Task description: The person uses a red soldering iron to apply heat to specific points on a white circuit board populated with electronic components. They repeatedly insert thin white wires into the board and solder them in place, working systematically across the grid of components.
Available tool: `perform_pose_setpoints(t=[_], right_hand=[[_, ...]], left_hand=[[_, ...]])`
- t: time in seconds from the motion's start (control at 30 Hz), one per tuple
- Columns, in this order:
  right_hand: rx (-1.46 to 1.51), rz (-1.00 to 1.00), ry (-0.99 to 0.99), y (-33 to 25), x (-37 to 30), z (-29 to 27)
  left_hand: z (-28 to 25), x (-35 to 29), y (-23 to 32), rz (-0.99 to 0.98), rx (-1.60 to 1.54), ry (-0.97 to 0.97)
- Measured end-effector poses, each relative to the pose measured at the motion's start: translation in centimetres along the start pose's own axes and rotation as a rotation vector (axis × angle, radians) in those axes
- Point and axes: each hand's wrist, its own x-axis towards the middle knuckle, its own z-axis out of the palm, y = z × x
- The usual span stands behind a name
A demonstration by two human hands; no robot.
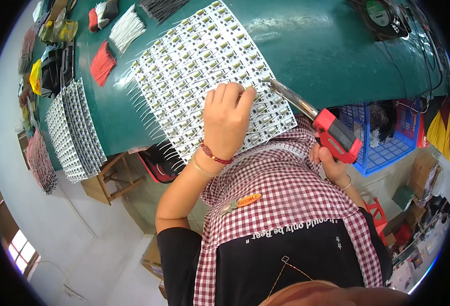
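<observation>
The panel lies on the surface, wires to its left, other panels farther left, a fan far right, a crate below right.

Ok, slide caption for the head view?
Left hand over white circuit-board panel, right hand holding red soldering gun.

At lower centre, I wear a red-and-white gingham apron, orange badge and black short-sleeved top; mid-frame, below my left hand, sit a red beaded bracelet and thin bangle.
</observation>
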Motion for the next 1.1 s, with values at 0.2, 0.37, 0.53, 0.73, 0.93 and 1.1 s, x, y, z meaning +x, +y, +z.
perform_pose_setpoints(t=[0.2,0.37,0.53,0.73,0.93,1.1], right_hand=[[-0.266,-0.102,-0.038,2.0,0.8,-0.2],[-0.432,-0.137,0.026,2.4,0.8,-0.4],[-0.476,-0.181,0.026,2.4,0.5,-0.6],[-0.475,-0.208,0.028,2.7,0.1,-1.2],[-0.455,-0.182,0.057,2.7,-0.1,-1.0],[-0.238,-0.170,-0.012,1.7,0.4,-0.2]], left_hand=[[-0.3,0.3,-0.7,0.028,-0.023,0.013],[-0.2,0.3,-0.9,0.031,-0.053,0.016],[-0.1,0.3,-0.9,0.026,-0.057,0.018],[-0.1,0.3,-0.8,0.025,-0.053,0.018],[-0.3,0.4,-0.8,0.034,0.059,0.018],[-1.2,0.7,-0.5,0.012,0.095,0.079]])
